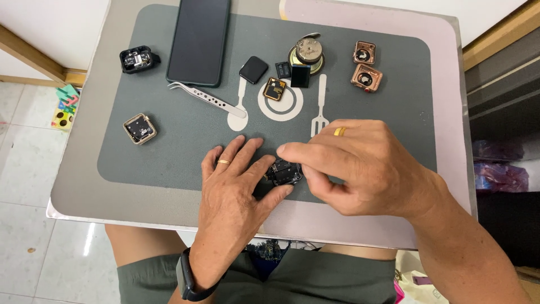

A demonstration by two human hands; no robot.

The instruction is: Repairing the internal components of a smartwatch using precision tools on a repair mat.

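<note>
Both hands hold a small black watch case [283, 172] low on the grey mat [169, 146]. The left hand [233, 186] pins it down. The right hand [360, 169] pinches its edge. A slip could bend tiny parts inside.

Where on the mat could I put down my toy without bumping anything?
Bare mat lies left of the left hand, between the gold watch case and tweezers. Also on the right, below the copper cases. The top middle is crowded with parts.
</note>
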